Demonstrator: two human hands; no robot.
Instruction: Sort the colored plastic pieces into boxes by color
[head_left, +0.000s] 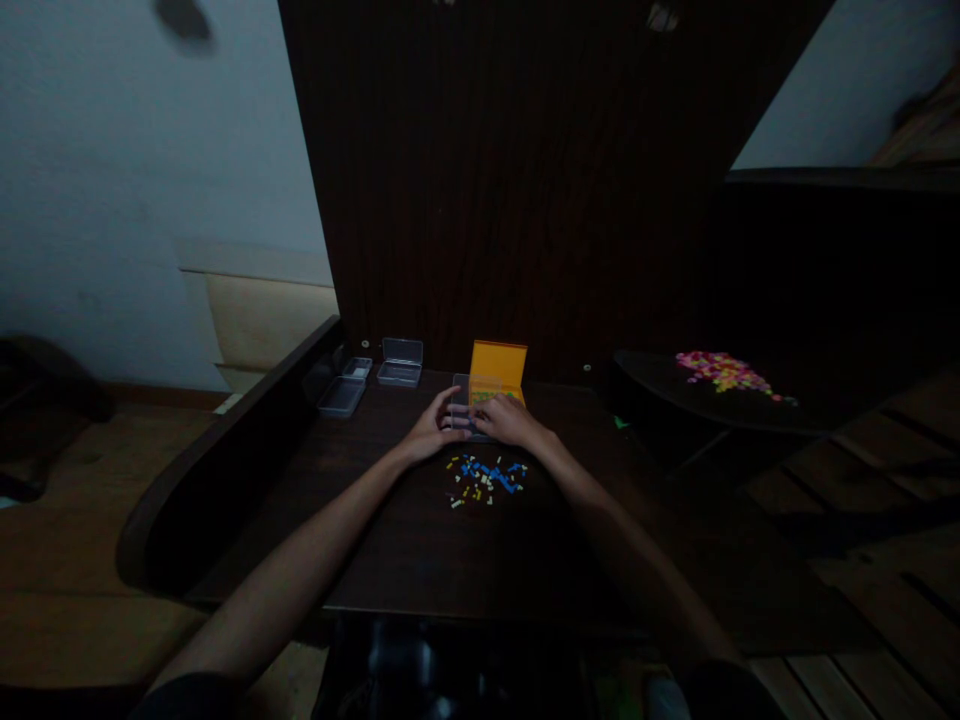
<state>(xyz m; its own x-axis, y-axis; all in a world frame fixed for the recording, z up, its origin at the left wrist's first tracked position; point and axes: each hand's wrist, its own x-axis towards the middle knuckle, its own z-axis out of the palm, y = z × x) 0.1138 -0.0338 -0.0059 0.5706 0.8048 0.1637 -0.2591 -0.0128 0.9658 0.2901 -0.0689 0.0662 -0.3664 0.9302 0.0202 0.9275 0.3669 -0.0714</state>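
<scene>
Both my hands rest on a small clear plastic box at the middle of a dark wooden table. My left hand has its fingers curled around the box's left side. My right hand covers its right side, fingers bent over it. Right behind the box stands an open orange case with its lid up. A scatter of tiny blue, yellow and white pieces lies on the table just in front of my hands.
Three more clear boxes sit at the table's back left: one, one and one. A pile of pink and yellow pieces lies on a dark round surface to the right. A dark wooden panel rises behind.
</scene>
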